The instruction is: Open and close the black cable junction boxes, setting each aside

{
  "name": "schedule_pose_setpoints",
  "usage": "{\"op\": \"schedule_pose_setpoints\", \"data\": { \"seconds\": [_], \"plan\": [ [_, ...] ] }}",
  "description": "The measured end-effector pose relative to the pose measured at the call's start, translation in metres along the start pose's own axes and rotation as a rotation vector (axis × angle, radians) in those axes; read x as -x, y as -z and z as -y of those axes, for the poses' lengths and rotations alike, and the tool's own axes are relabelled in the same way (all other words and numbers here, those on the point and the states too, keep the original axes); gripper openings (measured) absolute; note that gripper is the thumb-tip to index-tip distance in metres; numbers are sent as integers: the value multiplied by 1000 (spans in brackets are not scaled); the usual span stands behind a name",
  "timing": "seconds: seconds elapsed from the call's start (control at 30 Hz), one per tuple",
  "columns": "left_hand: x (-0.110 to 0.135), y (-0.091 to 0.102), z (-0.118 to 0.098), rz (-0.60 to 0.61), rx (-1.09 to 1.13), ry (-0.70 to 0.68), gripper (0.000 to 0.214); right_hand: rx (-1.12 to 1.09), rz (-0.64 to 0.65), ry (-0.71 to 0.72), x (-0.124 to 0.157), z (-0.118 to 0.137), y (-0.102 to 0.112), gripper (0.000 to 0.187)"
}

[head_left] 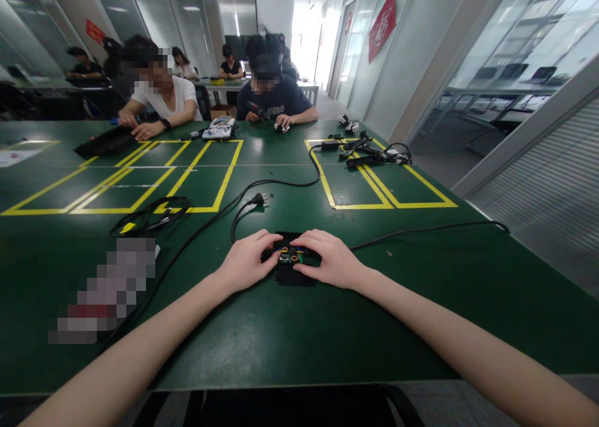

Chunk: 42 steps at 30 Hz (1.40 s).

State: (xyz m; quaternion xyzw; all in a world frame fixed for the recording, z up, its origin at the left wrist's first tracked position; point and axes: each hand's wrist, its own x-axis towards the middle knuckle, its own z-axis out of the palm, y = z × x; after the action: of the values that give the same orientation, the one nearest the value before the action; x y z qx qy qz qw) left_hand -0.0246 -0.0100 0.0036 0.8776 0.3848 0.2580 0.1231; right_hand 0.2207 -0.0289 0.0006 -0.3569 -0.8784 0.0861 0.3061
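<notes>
On the green table in front of me a small green circuit board (299, 258) with ring-shaped coils lies over an opened black plastic case (296, 277). My left hand (248, 260) grips the board's left end between thumb and fingers. At the opposite end my right hand (330, 258) is closed the same way. The fingers partly cover the board and the case. A black cord with a plug (257, 199) curves out behind my left hand, and another black cable (421, 229) runs off to the right from beside my right hand.
A coiled black cable (150, 218) and a blurred-out flat object (105, 289) lie to the left. Yellow tape (229, 176) marks rectangles on the table. Adapters and cables (369, 152) are heaped at the back right. Two co-workers handle things across the table, near a white device (219, 128).
</notes>
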Motion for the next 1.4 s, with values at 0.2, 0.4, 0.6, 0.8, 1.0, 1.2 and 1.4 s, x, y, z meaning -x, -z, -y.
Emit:
{"op": "schedule_pose_setpoints", "data": {
  "seconds": [0.2,0.4,0.6,0.8,1.0,1.2,1.4],
  "plan": [
    [-1,2,-3,31,-79,30,18,-9,-27,-22,0,-1,-2,33],
    [-2,-2,-2,-3,-8,50,21,-18,-72,-64,0,2,-7,35],
    [-2,-1,0,-89,111,57,14,-77,-83,-156,0,2,4,15],
    [-3,6,-6,-167,204,41,14,-276,-18,-253,4,-7,10,8],
    [1,18,-10,-3,242,-64,16,-360,-18,-155,8,1,17,4],
    [3,15,-9,159,143,-69,36,-340,34,-93,12,0,15,5],
    [1,13,-7,126,89,-26,27,-259,22,-117,10,-1,11,5]
  ]
}}
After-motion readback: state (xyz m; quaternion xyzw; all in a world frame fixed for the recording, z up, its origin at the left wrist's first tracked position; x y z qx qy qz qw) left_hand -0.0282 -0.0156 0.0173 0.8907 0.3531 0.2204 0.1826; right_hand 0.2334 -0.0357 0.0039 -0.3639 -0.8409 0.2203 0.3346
